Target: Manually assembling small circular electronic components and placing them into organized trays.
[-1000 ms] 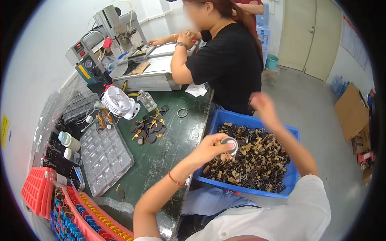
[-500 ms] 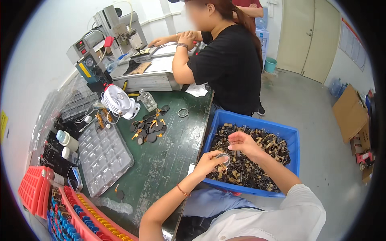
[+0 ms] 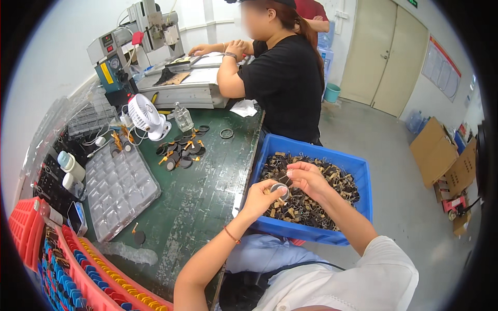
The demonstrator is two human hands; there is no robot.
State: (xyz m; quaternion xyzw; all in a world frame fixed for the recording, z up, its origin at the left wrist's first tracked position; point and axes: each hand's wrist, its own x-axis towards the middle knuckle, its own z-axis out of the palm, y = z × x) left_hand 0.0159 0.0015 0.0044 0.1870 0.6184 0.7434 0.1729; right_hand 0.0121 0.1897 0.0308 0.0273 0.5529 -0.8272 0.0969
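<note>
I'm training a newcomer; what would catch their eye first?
Probably the blue bin of dark and tan pieces, right of the green table, over which the left hand holds a round disc beside the right hand. Next, the white fan toward the table's far end, and the person in black beyond the bin.

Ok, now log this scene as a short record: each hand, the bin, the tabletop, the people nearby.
Left hand: the left hand holds a round piece over the bin
Right hand: the right hand is close beside that piece, fingers drawn together; any grip too small to tell
Bin: blue bin, filled with black and tan clip-like pieces
Tabletop: dark discs with gold tabs, clear tray, white fan, glass bottle
Nearby: co-worker in black at a machine; another person in red behind
</note>
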